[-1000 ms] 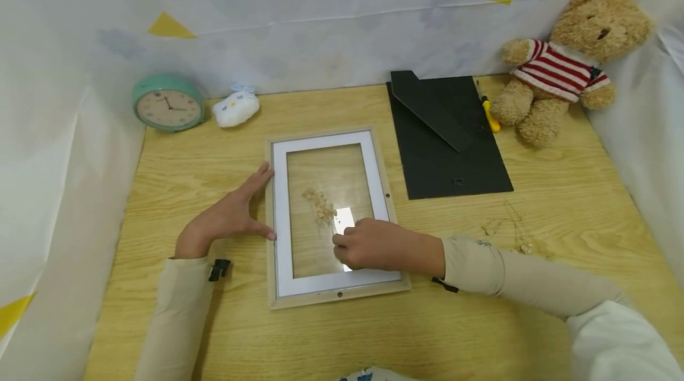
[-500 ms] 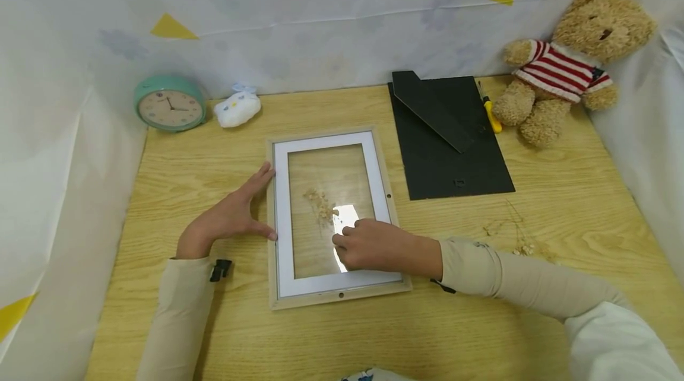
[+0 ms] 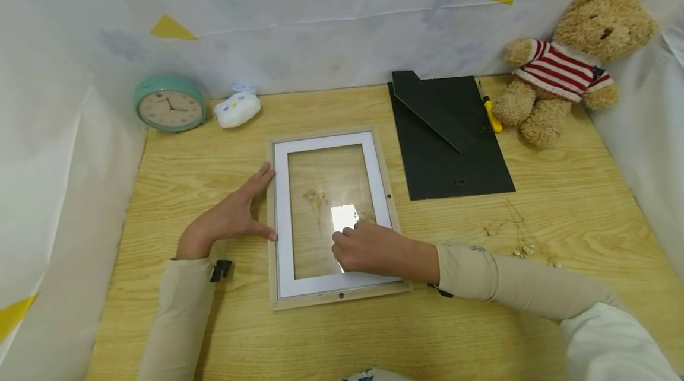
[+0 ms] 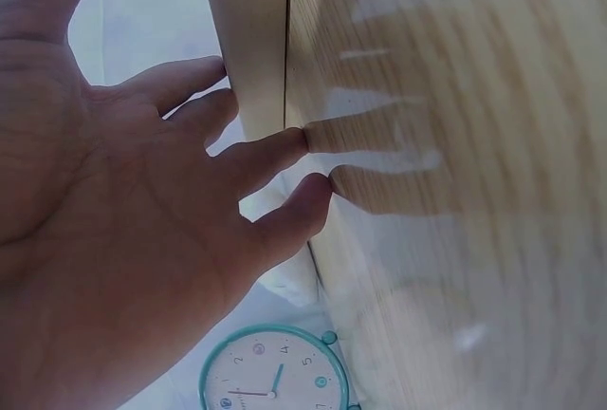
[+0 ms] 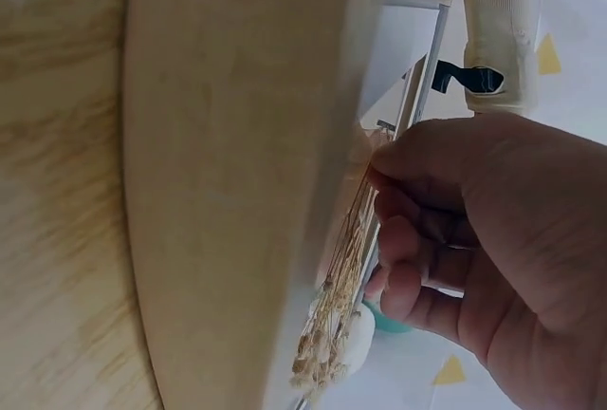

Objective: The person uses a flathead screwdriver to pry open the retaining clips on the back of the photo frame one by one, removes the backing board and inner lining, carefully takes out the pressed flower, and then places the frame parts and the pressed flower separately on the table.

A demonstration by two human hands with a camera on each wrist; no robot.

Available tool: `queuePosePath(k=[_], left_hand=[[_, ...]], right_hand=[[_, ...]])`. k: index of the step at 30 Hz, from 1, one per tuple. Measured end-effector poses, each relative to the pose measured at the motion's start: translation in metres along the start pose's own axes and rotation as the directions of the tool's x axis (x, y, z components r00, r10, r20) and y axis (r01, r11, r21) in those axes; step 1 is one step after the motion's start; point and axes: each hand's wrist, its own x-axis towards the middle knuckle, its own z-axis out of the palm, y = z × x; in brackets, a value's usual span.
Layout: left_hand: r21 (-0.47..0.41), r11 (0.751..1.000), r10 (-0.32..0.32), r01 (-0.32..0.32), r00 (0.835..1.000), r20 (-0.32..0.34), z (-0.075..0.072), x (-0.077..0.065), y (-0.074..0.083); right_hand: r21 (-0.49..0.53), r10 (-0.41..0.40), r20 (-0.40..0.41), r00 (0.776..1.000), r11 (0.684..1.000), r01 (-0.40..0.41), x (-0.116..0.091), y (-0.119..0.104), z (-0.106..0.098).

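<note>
A wooden picture frame (image 3: 342, 296) lies on the table, with a white mat (image 3: 283, 209) bordering its clear pane. My left hand (image 3: 227, 215) rests along the frame's left edge, thumb and fingers spread. In the left wrist view, the fingertips (image 4: 313, 187) touch the frame's side. My right hand (image 3: 369, 247) is over the lower right of the pane. In the right wrist view, thumb and fingers pinch the thin stems of dried flowers (image 5: 327, 334). Another dried flower sprig (image 3: 315, 196) lies within the mat opening.
A black backing board (image 3: 454, 173) with its stand lies right of the frame, a yellow-handled screwdriver (image 3: 491, 115) beside it. More dried sprigs (image 3: 521, 244) lie near the right sleeve. A teddy bear (image 3: 566, 72), a green clock (image 3: 170, 105) and a white plush (image 3: 237, 109) are at the back.
The flower heads of the held dried flowers have swung right, away from the other sprig, toward the mat's right side. The left hand and frame stay in place.
</note>
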Motion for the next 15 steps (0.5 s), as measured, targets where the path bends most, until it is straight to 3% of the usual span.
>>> queuePosePath(k=[9, 12, 15], left_hand=[[0.006, 1.000, 0.004, -0.004, 1.000, -0.004, 0.001, 0.000, 0.002], [0.007, 1.000, 0.005, -0.005, 1.000, -0.007, 0.001, 0.000, 0.001], [0.006, 1.000, 0.006, -0.006, 1.000, -0.008, 0.001, -0.001, 0.000]], right_hand=[[0.003, -0.004, -0.040, 0.999, 1.000, 0.005, -0.009, 0.009, -0.007], [0.057, 0.037, -0.105, 0.994, 0.998, -0.031, -0.016, 0.016, -0.013], [0.176, 0.118, -0.172, 0.978, 0.980, -0.087, -0.024, 0.023, -0.017]])
